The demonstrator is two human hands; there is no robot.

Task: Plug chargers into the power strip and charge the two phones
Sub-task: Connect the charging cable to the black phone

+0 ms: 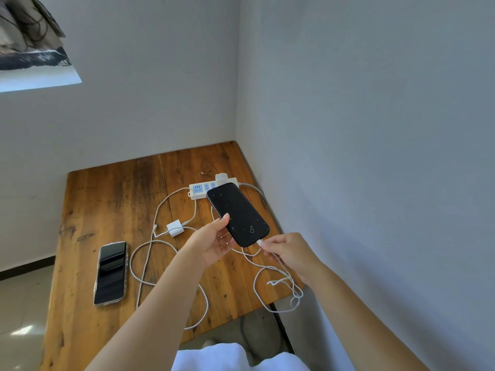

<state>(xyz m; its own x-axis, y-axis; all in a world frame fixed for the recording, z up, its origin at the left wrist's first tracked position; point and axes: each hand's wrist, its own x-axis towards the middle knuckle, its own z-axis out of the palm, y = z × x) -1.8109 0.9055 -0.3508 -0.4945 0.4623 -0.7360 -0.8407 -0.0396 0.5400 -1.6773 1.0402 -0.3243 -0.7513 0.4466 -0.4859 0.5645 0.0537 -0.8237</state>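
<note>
My left hand (213,242) holds a black phone (238,214) above the wooden table (112,199), screen up and dark. My right hand (290,251) pinches the white cable connector (259,241) at the phone's bottom port. That cable (278,287) loops down over the table's front edge. A white power strip (199,190) lies at the back of the table with one white charger (221,178) plugged in at its right end. A second white charger (174,228) lies loose on the table with its cable (146,261) coiled around. A second phone (110,273) in a clear case lies flat at the left.
White walls close in at the back and at the right, meeting in a corner behind the power strip. A picture (32,41) hangs at the upper left. The table's left edge drops to a tiled floor (21,303). A white garment (219,357) shows at the bottom.
</note>
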